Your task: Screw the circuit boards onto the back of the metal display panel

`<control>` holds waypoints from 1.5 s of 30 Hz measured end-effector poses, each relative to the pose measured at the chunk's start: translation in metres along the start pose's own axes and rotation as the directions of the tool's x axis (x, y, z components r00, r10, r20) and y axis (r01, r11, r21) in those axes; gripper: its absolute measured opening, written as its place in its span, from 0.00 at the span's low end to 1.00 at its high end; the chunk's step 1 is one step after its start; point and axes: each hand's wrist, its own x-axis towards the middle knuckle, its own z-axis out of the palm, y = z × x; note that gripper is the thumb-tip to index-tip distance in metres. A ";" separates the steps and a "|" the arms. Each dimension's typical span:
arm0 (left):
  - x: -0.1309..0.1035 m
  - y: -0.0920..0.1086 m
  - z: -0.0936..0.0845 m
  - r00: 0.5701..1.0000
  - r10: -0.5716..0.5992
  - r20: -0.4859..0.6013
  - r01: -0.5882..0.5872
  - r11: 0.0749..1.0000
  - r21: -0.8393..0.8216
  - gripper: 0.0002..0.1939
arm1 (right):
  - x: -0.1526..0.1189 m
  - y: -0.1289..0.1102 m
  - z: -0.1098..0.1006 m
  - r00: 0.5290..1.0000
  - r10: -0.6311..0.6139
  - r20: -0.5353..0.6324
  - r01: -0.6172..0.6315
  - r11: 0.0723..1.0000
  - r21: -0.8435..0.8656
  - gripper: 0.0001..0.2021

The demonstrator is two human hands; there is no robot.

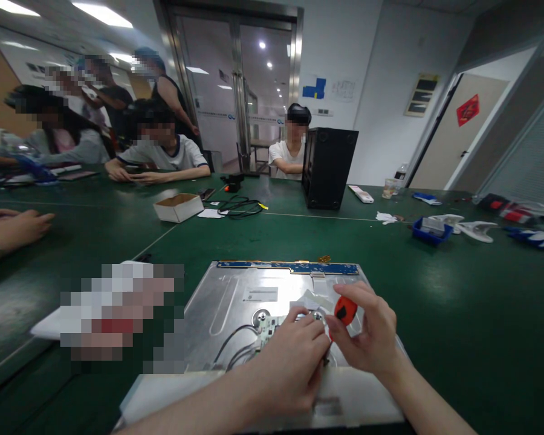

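Observation:
A flat silver display panel (pixel 226 296) lies back side up on the table in front of me, with a blue circuit strip (pixel 263 266) along its far edge. On its middle sits a small green-white circuit board (pixel 267 326) with dark cables leading off to the left. My left hand (pixel 294 356) rests over the board's right part, fingers curled closed; what they grip is hidden. My right hand (pixel 372 329) pinches the red-orange handle of a screwdriver (pixel 346 311) between thumb and fingers, close by the left fingertips. The screwdriver's tip is hidden.
A black computer case (pixel 329 169) stands across the green table (pixel 435 314). Farther off are a white box (pixel 178 208), black cables (pixel 240 206) and a blue tray (pixel 431 231). Another person's hands (pixel 16 232) rest at the left. Several people are around the table.

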 end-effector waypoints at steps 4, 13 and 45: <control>0.002 0.000 -0.002 1.000 0.010 0.012 -0.010 1.000 -0.022 0.07 | 0.003 -0.002 -0.004 0.998 0.000 0.056 -0.003 0.998 0.059 0.20; 0.000 -0.001 0.000 1.000 0.011 0.004 -0.011 1.000 -0.006 0.11 | 0.001 -0.001 -0.002 1.000 0.000 0.008 0.000 1.000 0.028 0.20; 0.002 0.000 -0.001 1.000 0.006 -0.004 -0.006 1.000 -0.023 0.06 | 0.003 -0.002 -0.005 0.998 -0.009 0.056 0.006 0.998 0.056 0.19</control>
